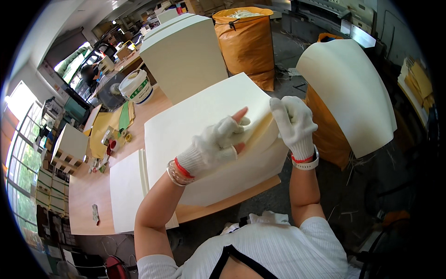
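On a wooden desk [93, 195] in a cluttered workshop lies a thick stack of cream sheets [186, 135], mostly unsorted it seems: the left hand [214, 145] presses flat on top, fingers spread, while the right hand [293, 124] pinches a lifted sheet edge [262, 128]

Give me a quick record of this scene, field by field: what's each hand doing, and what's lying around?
Setting: workshop with a wooden table
Left hand: white fingerless glove, lying flat on the stack of cream sheets
Right hand: white glove, pinching the stack's right edge, where sheets curl up
Beside the stack: smaller sheet pile to the left
Behind it: tall block of sheets, white bucket, orange sack
Right side: curved pile of sheets draped over another orange sack
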A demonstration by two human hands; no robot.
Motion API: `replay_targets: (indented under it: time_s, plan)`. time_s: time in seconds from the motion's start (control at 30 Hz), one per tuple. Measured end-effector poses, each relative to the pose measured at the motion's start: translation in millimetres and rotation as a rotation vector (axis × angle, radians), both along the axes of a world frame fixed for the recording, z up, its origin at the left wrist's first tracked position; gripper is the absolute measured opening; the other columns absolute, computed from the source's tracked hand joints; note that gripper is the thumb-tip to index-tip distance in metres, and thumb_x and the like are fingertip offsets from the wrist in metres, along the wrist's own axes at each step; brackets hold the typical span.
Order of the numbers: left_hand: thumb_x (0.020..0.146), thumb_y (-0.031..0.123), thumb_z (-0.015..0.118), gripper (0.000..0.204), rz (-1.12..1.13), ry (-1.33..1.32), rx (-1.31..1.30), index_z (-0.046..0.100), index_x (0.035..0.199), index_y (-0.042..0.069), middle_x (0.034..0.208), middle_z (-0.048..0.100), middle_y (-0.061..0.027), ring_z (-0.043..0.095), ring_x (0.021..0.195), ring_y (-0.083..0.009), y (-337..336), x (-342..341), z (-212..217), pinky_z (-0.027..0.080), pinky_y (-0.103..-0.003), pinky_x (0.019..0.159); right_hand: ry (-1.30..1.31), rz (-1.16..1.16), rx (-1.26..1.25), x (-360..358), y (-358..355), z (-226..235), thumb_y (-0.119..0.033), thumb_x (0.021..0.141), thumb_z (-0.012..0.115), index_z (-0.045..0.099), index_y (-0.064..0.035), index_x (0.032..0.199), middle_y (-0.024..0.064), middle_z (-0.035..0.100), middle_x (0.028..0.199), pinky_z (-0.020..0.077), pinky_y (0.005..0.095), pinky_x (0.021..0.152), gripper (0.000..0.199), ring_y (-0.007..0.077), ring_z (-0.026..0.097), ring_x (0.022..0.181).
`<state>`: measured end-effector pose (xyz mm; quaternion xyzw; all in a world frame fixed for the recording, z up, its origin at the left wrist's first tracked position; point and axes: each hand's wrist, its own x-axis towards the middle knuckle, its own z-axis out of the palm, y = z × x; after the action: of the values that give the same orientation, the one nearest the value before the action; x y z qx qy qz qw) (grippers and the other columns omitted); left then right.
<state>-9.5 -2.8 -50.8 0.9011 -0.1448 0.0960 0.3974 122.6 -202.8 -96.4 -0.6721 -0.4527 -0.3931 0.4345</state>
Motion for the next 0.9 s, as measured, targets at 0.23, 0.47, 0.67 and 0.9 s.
replay_targets:
  time_s: [0.23,0.47,0.67,0.9]
  plan:
    - [0.08,0.002,0.076,0.034,-0.077,-0.078,0.173,0.065,0.112,0.004,0.1,0.062,-0.0086,0.061,0.089,-0.0222,1,2,1,0.048,-0.033,0.079,-0.185,-0.166,-0.084,0,3,0,0.0,0.078,0.067,0.062,0.0019,0.113,0.0083,0.05,0.073,0.0445,0.0359,0.057,0.035,0.0248,0.054,0.064]
    - [0.084,0.0,0.07,0.027,-0.069,-0.112,0.047,0.065,0.11,0.004,0.098,0.061,-0.0087,0.061,0.089,-0.0223,-1,1,4,0.049,-0.033,0.079,-0.17,-0.08,-0.02,4,0,-6,-0.001,0.08,0.065,0.062,0.0023,0.112,0.0084,0.049,0.076,0.0448,0.0356,0.058,0.033,0.0252,0.054,0.066]
    - [0.083,-0.003,0.068,0.026,-0.163,-0.087,0.211,0.065,0.108,0.003,0.1,0.061,-0.01,0.061,0.09,-0.0237,7,7,3,0.049,-0.033,0.08,-0.153,-0.156,-0.095,-5,2,3,0.0,0.08,0.064,0.061,0.0015,0.11,0.008,0.049,0.076,0.0446,0.0366,0.058,0.03,0.0247,0.052,0.065]
    - [0.08,0.002,0.067,0.027,-0.076,-0.161,0.144,0.066,0.107,0.003,0.12,0.062,-0.0172,0.066,0.093,-0.0313,2,6,-3,0.054,-0.035,0.078,-0.157,-0.121,-0.054,0,0,-5,0.0,0.08,0.064,0.061,0.0005,0.114,0.0082,0.049,0.078,0.0451,0.0372,0.059,0.034,0.0251,0.053,0.067]
